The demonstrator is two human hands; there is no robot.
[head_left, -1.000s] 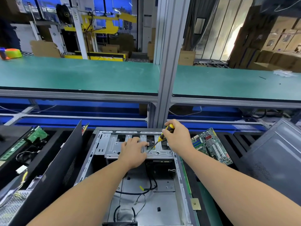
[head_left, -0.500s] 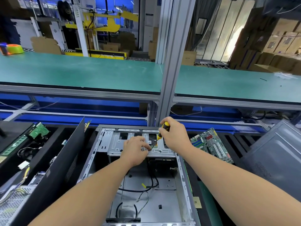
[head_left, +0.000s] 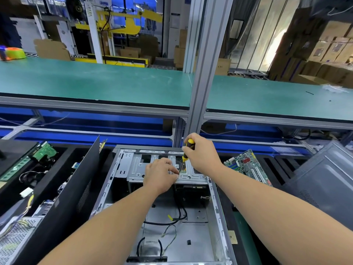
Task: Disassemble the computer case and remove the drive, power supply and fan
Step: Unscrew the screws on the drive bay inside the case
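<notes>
Computer case, side panel off, lies open on its side directly below the camera, between a black divider panel on the left and a green motherboard on the right. At its far end sits a silver drive cage. The right hand grips a yellow-and-black screwdriver, its tip angled down onto the cage. The left hand rests on the cage, fingertips curled around the shaft near the tip. Black cables trail across the case floor.
</notes>
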